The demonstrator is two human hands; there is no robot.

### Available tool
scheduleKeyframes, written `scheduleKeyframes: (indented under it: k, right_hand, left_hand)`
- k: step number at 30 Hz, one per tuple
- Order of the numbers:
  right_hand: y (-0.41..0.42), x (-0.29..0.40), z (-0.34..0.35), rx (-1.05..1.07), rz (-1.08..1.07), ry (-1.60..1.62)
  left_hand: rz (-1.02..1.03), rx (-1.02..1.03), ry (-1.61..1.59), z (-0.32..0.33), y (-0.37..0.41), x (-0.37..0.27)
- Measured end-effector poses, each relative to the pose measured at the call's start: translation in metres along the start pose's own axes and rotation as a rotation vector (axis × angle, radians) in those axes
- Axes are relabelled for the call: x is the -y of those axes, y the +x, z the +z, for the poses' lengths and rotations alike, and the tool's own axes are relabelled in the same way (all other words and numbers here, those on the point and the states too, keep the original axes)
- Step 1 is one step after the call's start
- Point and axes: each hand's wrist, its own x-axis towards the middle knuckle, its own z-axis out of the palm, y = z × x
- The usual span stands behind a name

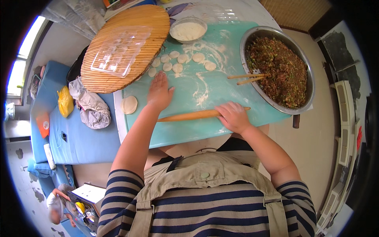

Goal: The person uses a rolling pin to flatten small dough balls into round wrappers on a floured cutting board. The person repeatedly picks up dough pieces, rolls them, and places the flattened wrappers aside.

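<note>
My right hand (232, 116) grips a tapered wooden rolling pin (194, 115) near its right end, on a flour-dusted green mat (183, 133). My left hand (160, 91) lies flat, palm down, its thumb apart and its fingertips close to several small flattened dough pieces (177, 68). Whatever is under that palm is hidden. Left of my left wrist lie rolled dough wrappers (129, 105), which seem stacked. At the right, a large metal basin (310, 86) holds minced filling (278, 71) with chopped green bits. Wooden chopsticks (245, 77) stick out over its near-left rim.
A round slatted tray (97, 50) holds a clear plastic compartment tray (118, 53) at the back left. Beside it stands a bowl of flour (188, 31). A blue sofa (80, 145) with clothing (91, 103) lies left. Another person (57, 204) is at lower left.
</note>
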Motion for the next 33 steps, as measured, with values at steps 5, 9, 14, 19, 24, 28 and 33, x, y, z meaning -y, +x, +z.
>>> scheduleKeyframes:
  k: [5, 9, 14, 19, 24, 28, 33]
  right_hand:
    - [0.001, 0.000, 0.000, 0.029, 0.014, 0.016]
    - [0.002, -0.001, -0.001, 0.030, 0.001, 0.018]
    - [0.000, -0.003, -0.002, 0.011, 0.002, 0.014]
    - [-0.001, -0.003, 0.001, 0.035, -0.005, 0.004]
    - [-0.003, -0.005, 0.004, -0.017, -0.031, 0.024]
    - [-0.001, -0.005, 0.001, -0.008, -0.029, 0.020]
    - [-0.002, -0.006, 0.003, -0.006, -0.024, 0.035]
  left_hand:
    - [0.061, 0.056, 0.107, -0.007, 0.005, 0.012]
    - [0.071, 0.060, 0.097, -0.009, 0.013, 0.013]
    - [0.081, 0.219, 0.078, -0.023, -0.005, -0.012]
    - [0.221, 0.175, -0.006, -0.025, -0.054, -0.065]
    - [0.227, 0.004, -0.108, -0.016, -0.041, -0.063]
    - [-0.014, -0.050, -0.431, -0.022, -0.019, -0.046]
    - [-0.205, 0.098, -0.609, -0.030, -0.009, -0.041]
